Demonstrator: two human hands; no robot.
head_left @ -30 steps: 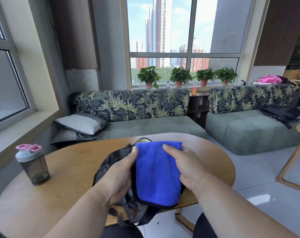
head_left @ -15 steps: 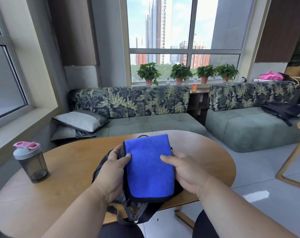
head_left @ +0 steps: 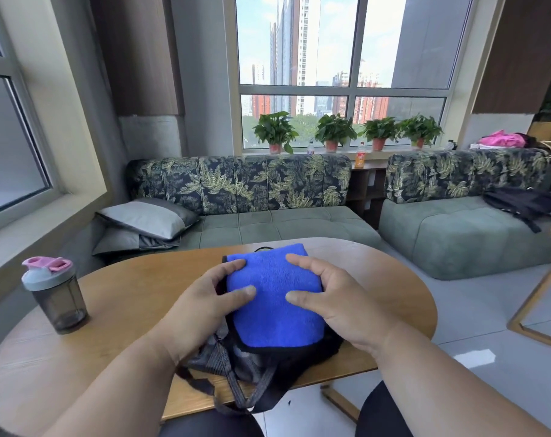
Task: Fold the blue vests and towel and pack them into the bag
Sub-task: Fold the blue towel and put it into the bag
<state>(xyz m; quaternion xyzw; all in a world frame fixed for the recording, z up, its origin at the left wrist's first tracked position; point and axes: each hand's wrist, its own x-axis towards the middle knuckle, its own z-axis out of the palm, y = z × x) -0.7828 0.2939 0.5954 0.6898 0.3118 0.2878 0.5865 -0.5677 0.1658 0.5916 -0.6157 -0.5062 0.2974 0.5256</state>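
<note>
Both hands gripping folded towel

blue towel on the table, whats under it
Under the folded blue towel lies the dark bag, its straps hanging off the table edge. Whether vests are inside cannot be seen: towel and both hands cover the opening.

Shaker bottle on the wooden table, leaf-print sofa, four potted plants on the sill.
</note>
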